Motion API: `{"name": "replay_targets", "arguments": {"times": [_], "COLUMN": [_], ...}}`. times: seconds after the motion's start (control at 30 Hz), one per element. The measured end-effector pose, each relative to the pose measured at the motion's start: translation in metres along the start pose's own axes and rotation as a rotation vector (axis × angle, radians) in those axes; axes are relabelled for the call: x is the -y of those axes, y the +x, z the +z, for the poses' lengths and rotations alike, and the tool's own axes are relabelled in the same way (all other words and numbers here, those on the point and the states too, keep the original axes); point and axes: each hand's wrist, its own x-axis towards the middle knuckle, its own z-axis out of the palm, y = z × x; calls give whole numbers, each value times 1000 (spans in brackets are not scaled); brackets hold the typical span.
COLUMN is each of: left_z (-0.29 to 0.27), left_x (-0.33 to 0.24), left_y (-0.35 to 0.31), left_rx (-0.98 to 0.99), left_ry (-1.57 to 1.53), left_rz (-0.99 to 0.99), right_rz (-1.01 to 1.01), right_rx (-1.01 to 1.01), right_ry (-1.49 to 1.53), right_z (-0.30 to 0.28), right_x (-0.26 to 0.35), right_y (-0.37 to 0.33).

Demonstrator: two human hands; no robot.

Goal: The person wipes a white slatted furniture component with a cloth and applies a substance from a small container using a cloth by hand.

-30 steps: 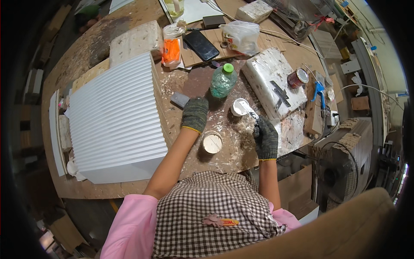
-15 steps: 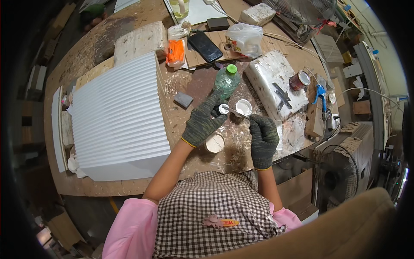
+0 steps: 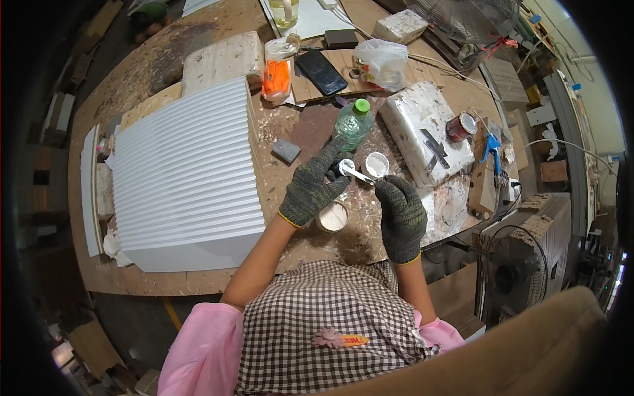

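My left hand (image 3: 312, 190), in a dark knitted glove, closes its fingers round a small round container (image 3: 347, 164) with white paste in it. A small spatula (image 3: 360, 175), white along its blade, is pinched in my gloved right hand (image 3: 401, 221). Its tip rests at the mouth of the small container. Just beyond the spatula stands an open white tub (image 3: 377, 164) with white contents. Beside my left wrist is a round tub (image 3: 332, 216) with a cream-coloured surface. A green plastic bottle (image 3: 354, 124) with a bright green cap stands behind my left fingers.
A white ribbed panel (image 3: 188, 178) covers the left of the worktable. A grey block (image 3: 286, 151) lies beside it. On the right are a white wrapped block (image 3: 422, 125), a can (image 3: 461, 127) and a blue-handled tool (image 3: 491, 149). Farther back lies a phone (image 3: 321, 73).
The spatula has turned, so its blade now shows white and slopes more steeply out of the small container. My right hand has shifted slightly; my left hand keeps its hold.
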Motion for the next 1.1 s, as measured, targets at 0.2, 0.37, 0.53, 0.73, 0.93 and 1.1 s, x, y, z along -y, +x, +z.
{"name": "replay_targets", "arguments": {"times": [0.2,0.37,0.53,0.73,0.93,1.1], "left_z": [-2,-6,-3,-4,-4,-3], "left_x": [1,-4,-2,-9,-11,-4], "left_y": [-2,-3,-7,-8,-7,-8], "left_rx": [-37,-13,-10,-25,-7,-16], "left_ry": [7,35,1,9,15,-20], "left_rz": [102,54,57,52,-10,-19], "right_rz": [-22,-56,-24,1,-4,-52], "right_rx": [153,145,111,81,64,153], "right_ry": [21,25,-24,-37,-65,-113], "right_z": [-10,-11,-9,-3,-3,-5], "right_x": [-3,-1,2,6,10,7], "right_y": [0,4,8,8,10,8]}}
